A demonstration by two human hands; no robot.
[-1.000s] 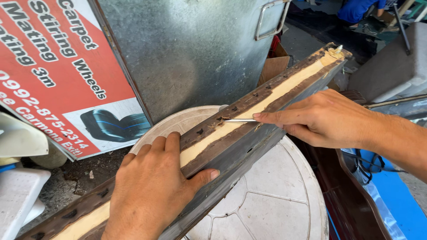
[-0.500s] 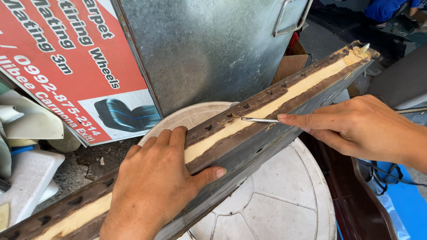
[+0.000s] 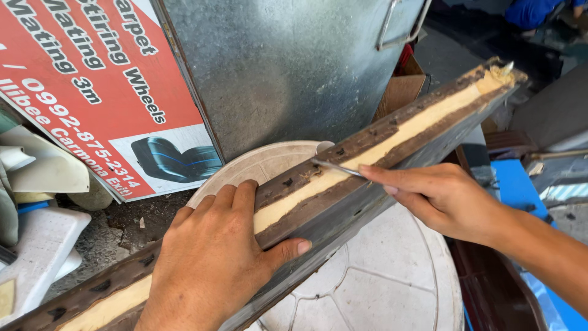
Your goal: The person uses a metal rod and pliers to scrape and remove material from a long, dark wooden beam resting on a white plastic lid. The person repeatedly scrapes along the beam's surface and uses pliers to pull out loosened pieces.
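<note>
A long dark strip (image 3: 318, 202) with a pale foam-like core was laid slantwise across a round white lid (image 3: 380, 282), running from the lower left corner up to the upper right, where its far end (image 3: 496, 76) jutted past the lid. The lid served as the surface beneath the strip's middle, so that both ends overhung it.

The left hand (image 3: 214, 270) was pressed flat over the strip's lower half, fingers spread across the top and the thumb hooked round the near edge; judged from this clamping hold, the strip was being kept from sliding or twisting. The right hand (image 3: 441, 199) was closed in a pinch on a thin metal tool (image 3: 337, 167), whose tip was set against the pale core just above the left hand, apparently so that the worked spot lay close to the steadying grip.

Behind the strip, a grey sheet-metal box (image 3: 288, 67) with a handle stood upright. To the left of it a red and white sign (image 3: 86, 92) was leaning. White plastic pieces (image 3: 37, 202) lay at the far left, and a blue sheet (image 3: 520, 196) showed at the right.
</note>
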